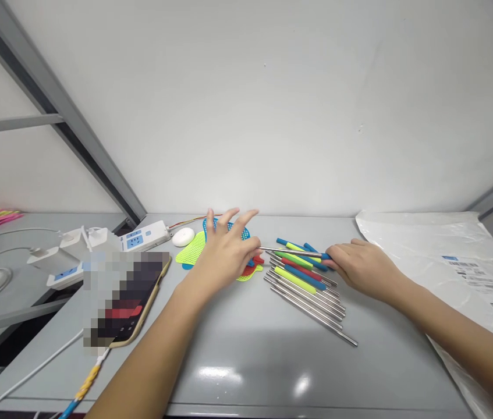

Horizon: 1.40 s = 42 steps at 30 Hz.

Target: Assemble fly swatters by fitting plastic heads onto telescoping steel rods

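A thin metal rod (287, 251) stretches between my two hands, a little above the pile on the grey table. My left hand (227, 247) pinches its left end between thumb and forefinger, with the other fingers spread. At the rod's right end, my right hand (360, 267) is closed around a blue handle (325, 256), most of it hidden by the fingers. Below lie several metal rods (311, 311) and coloured handles, among them a yellow handle (295, 279) and a red handle (302, 270). Perforated fly swatter heads (191, 249) in yellow-green, blue and red lie partly behind my left hand.
A phone (130, 302), partly pixelated, lies at the left with a cable. Behind it are a power strip (144, 234) with plugs and a round white object (183, 236). A white plastic mailing bag (429, 238) covers the right side. A pale wall (272, 116) rises behind.
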Each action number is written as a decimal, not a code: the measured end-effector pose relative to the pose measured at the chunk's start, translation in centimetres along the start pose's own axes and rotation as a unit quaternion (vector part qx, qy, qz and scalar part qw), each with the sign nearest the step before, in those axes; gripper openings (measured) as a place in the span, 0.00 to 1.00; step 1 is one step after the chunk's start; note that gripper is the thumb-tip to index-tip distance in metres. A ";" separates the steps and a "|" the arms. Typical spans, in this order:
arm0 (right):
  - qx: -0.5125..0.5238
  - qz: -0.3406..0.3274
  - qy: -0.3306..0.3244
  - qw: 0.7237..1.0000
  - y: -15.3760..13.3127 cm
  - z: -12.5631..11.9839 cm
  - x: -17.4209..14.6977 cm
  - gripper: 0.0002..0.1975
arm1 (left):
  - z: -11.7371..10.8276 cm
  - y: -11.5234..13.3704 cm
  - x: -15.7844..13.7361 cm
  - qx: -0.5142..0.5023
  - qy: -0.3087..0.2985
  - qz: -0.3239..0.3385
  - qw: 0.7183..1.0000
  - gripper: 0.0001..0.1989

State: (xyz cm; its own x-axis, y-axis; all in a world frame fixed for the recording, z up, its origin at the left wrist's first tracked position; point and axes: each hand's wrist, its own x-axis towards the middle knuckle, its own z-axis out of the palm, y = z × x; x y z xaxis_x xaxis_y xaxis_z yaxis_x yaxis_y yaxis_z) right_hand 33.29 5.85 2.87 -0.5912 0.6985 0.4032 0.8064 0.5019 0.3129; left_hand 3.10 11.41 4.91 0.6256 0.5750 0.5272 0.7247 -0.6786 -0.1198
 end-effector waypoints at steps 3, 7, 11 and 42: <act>0.007 0.001 -0.014 1.000 1.0 0.0 -1.2 0.18 | -0.2 -0.7 -0.1 0.004 -0.010 -0.008 1.000 0.11; 0.017 0.003 -0.023 1.000 1.9 0.2 -2.6 0.17 | -0.2 -0.9 -0.1 0.007 -0.014 -0.012 1.000 0.12; 0.015 0.002 -0.026 1.000 2.5 0.2 -3.3 0.16 | -0.3 -1.4 -0.3 0.007 -0.016 -0.024 1.000 0.12; 0.011 0.028 0.044 0.999 -2.3 1.8 -0.5 0.10 | 1.0 4.6 0.0 -0.025 -0.099 0.027 0.994 0.12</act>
State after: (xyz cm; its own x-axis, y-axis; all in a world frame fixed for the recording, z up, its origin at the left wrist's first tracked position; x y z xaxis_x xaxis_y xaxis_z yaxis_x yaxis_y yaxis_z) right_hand 31.77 5.21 0.41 -0.5433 0.6787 0.4941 0.8379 0.4745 0.2696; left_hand 6.72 8.69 3.52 0.7111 0.6133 0.3438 0.6768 -0.7296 -0.0982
